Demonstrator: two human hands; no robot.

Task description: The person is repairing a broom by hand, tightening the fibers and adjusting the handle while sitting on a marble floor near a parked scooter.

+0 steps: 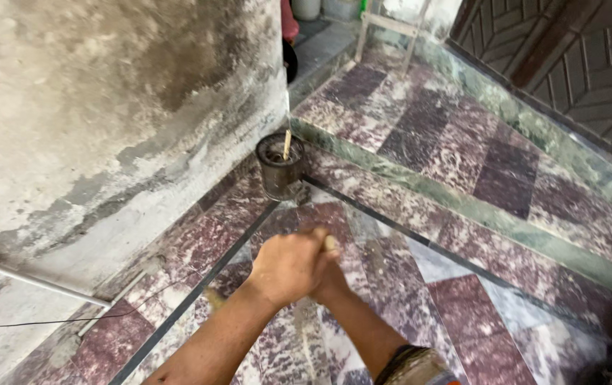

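This looks like the entrance or porch of an old house under repair: a maroon-and-white marble floor (463,150) with green stone borders (420,189), a stained, peeling plaster wall (106,121), a carved wooden door (577,64) and a grimy bucket (279,167).

Pale wooden handle (330,244), tip showing, clasped in both fists.
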